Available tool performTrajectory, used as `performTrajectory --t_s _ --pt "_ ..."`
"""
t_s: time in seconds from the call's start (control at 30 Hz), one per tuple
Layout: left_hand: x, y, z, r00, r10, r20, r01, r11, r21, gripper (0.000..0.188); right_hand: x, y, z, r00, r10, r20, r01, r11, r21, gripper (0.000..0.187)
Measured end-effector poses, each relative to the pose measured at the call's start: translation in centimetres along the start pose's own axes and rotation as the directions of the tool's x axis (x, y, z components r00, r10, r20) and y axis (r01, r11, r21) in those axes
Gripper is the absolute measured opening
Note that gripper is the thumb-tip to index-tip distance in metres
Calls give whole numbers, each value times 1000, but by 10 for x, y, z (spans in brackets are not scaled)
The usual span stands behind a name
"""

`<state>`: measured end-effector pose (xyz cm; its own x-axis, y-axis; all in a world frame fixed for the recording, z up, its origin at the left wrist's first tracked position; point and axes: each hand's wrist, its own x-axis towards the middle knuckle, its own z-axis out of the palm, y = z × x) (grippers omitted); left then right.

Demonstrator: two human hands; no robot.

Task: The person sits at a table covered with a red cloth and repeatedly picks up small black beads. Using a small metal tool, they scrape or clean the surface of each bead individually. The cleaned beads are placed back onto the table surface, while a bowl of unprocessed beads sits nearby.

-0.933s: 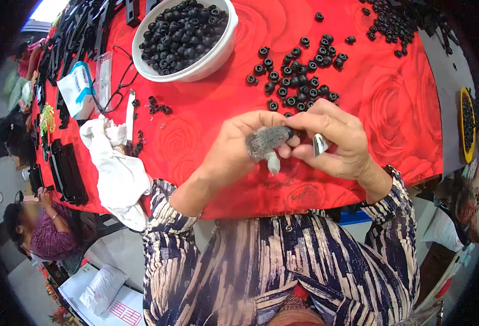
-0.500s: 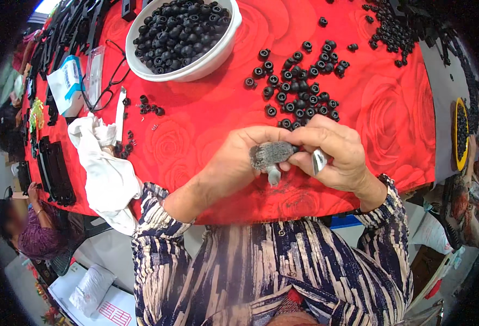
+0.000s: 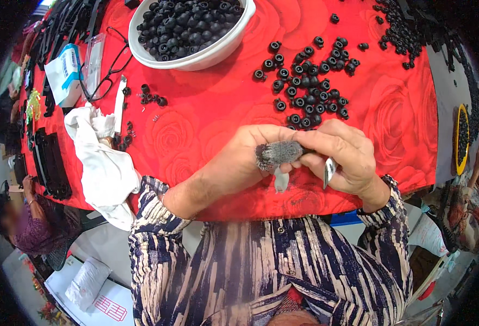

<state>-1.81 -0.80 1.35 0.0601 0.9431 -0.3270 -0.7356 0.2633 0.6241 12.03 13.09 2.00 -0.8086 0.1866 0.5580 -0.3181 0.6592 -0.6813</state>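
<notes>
Here are both hands, close together over the tabletop (image 3: 212, 100), near the middle of its near edge. The right hand (image 3: 351, 155) is closed on a shiny metal tool (image 3: 329, 171), its thumb and index finger meeting at a small black part (image 3: 304, 151), mostly hidden between the two hands. The left hand (image 3: 239, 149) curls in from the other side; a grey, fuzzy knitted cover (image 3: 280, 155) sits at its fingers, a pale tip (image 3: 281, 180) poking out below, and whether those fingers grip the part, I cannot tell.

Just beyond the hands, a loose cluster of black round parts (image 3: 305, 82) spreads over the red rose-patterned cloth. Toward the far edge, a white bowl (image 3: 196, 66) brims with more, and a pile of small black parts (image 3: 399, 35) crowds the far right corner.

Over to the left: a crumpled white cloth (image 3: 106, 185) droops over the near edge; beyond it, eyeglasses (image 3: 107, 80) lie beside a white-and-blue packet (image 3: 64, 76). Long black parts (image 3: 49, 165) line the left edge. Beyond the right edge sits a yellow-rimmed tray (image 3: 459, 169) of dark pieces.
</notes>
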Motion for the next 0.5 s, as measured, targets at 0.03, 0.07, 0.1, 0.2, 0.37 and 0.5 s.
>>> performTrajectory --t_s 0.03,0.07,0.1,0.2,0.37,0.5 --pt "1 -4 -2 1000 27 4 -27 999 -37 22 0 -1 0 1000 -17 1 17 999 -40 35" --pt "1 -6 -3 998 55 7 -54 996 -74 21 1 -2 -1 999 -33 2 33 996 -80 35" --pt "0 -7 -2 998 59 -8 -59 995 -77 21 0 -1 0 998 -63 -8 62 993 -97 36" --pt "-1 -11 -1 997 64 -34 -67 994 -92 23 -4 0 1 992 -120 -27 115 983 -142 37" --pt "-2 -10 2 995 2 -100 -4 1000 -27 23 -7 1 2 991 -125 -57 115 982 -148 37" --pt "-1 -15 5 992 61 -110 -72 992 -99 23 -7 0 2 988 -146 -58 132 972 -196 35"
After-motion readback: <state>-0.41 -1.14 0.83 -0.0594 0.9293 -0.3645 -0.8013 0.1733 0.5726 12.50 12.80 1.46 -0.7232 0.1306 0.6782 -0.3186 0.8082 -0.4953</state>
